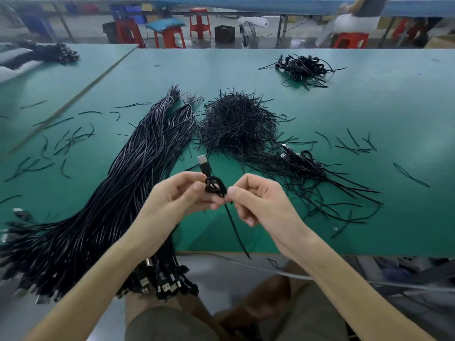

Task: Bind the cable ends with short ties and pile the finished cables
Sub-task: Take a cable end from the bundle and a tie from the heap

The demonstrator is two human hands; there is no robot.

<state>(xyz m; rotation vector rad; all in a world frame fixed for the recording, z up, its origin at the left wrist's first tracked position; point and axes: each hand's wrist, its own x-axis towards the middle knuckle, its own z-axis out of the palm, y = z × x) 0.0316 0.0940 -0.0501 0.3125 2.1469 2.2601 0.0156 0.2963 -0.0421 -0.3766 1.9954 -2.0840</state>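
My left hand (172, 195) pinches the looped end of a black USB cable (213, 185) above the green table's near edge. Its metal plug (203, 160) points up and away, and its tail (236, 232) hangs down past the table's edge. My right hand (256, 200) pinches a short tie at the loop's right side. A large heap of short black ties (236, 124) lies just beyond my hands. A thick bundle of black cables (128, 183) stretches from the table's middle down to the lower left. A small pile of cables (301, 66) sits at the far right.
The green table (369, 114) has loose ties scattered left and right. Some cables with plugs (302, 163) lie right of my hands. Another cable heap (49, 54) rests on the neighbouring table at the far left. Red stools (170, 36) and a seated person (357, 18) are beyond.
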